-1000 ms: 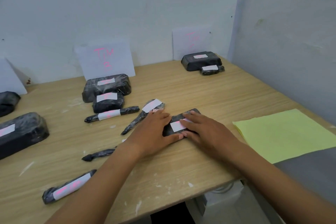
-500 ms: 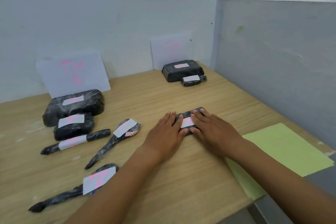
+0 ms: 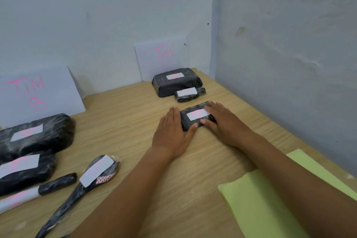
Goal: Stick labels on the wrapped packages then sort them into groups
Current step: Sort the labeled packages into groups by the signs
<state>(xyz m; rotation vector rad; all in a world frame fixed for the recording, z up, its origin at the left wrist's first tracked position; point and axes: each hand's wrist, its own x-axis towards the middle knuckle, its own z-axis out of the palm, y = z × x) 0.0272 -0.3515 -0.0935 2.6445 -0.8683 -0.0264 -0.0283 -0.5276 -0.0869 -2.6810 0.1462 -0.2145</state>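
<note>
A small black wrapped package [image 3: 188,124] with a white, pink-marked label [image 3: 198,114] lies on the wooden table [image 3: 123,114], just in front of the back-right group. My left hand [image 3: 172,133] lies flat against its left side, thumb at its front edge. My right hand [image 3: 226,123] rests with straight fingers over its right end, thumb touching its front. Behind it sit a large labelled package [image 3: 176,83] and a small labelled one [image 3: 190,93] under a paper sign [image 3: 162,58] with "TIM" in pink.
At the left a sign "TIM 3" [image 3: 36,92] stands behind two labelled bundles [image 3: 36,135], [image 3: 25,170], a long labelled roll [image 3: 38,189] and a brush-shaped package [image 3: 87,179]. Yellow-green paper sheets [image 3: 270,199] lie front right. A grey wall [image 3: 280,63] borders the table's right side.
Both hands have slid the small labelled package away from me toward the back-right group. The view has shifted to the right and forward.
</note>
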